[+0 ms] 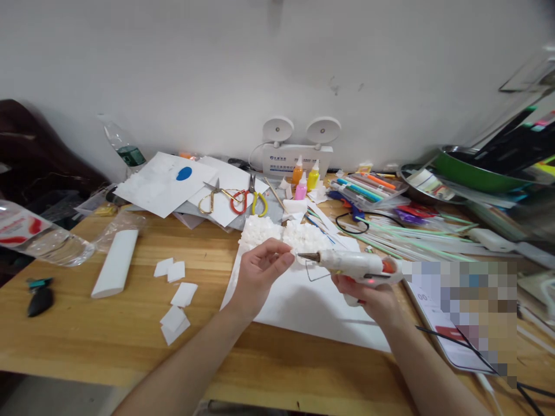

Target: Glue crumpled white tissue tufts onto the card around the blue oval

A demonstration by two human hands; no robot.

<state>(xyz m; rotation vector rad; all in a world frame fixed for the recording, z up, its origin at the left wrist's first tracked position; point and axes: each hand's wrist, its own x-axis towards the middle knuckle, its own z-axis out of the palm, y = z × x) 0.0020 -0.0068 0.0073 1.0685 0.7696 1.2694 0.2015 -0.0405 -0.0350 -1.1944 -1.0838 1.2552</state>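
Observation:
My right hand (373, 297) is wrapped around the handle of a white hot glue gun (347, 260), whose metal nozzle points left. A small red light glows on its side. Just off the nozzle tip, my left hand (264, 268) has thumb and forefinger pinched together; a small whitish bit seems to show at the fingertips, but I cannot make out what it is. Beneath both hands lies a large white sheet (299, 306). Bunched white paper tufts (260, 232) cover part of its far side, in two clumps.
Several small white paper squares (173, 318) lie left of the sheet, beside a white roll (116, 263). Scissors (237, 199) rest on papers behind. Small paint bottles (300, 186) stand near the wall. Right are a tablet (446, 323), a black cable and thin sticks (425, 240).

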